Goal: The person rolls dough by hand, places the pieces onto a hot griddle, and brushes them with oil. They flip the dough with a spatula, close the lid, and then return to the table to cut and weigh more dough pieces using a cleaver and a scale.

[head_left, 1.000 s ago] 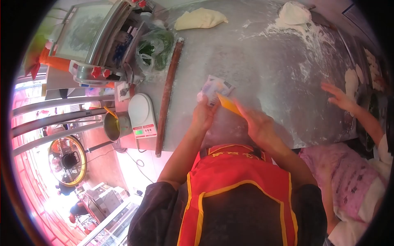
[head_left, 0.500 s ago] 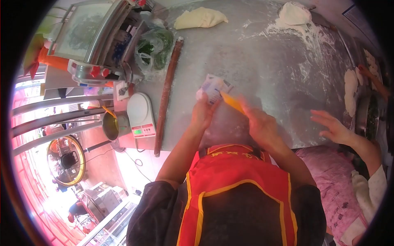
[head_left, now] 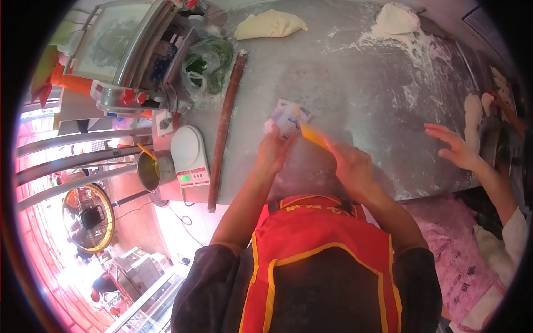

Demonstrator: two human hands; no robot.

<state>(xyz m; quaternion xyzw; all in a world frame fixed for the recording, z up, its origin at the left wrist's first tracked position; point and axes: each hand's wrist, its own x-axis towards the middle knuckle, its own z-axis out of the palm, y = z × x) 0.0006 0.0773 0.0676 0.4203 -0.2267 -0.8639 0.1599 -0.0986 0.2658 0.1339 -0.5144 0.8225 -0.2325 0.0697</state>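
Observation:
My left hand [head_left: 272,151] is closed on the lower left edge of a small white packet [head_left: 288,121] with bluish print, held above the metal worktop [head_left: 311,72]. In my right hand [head_left: 353,169] is a slim yellow tool [head_left: 314,136], gripped at its right end. Its other end meets the packet's lower right side. What kind of tool it is I cannot make out, and a blade, if any, is hidden. A long brown rolling pin [head_left: 227,127] lies to the left of both hands.
A white kitchen scale [head_left: 190,152] and a metal pot [head_left: 150,171] stand at left. Behind them are a bag of greens [head_left: 208,64] and a dough machine [head_left: 125,50]. Dough [head_left: 271,25] and a flour heap [head_left: 397,19] lie far back. A co-worker's hand [head_left: 458,149] reaches in at right.
The co-worker's open hand has moved slightly up and right. My hands, the packet and the yellow tool have shifted only a little.

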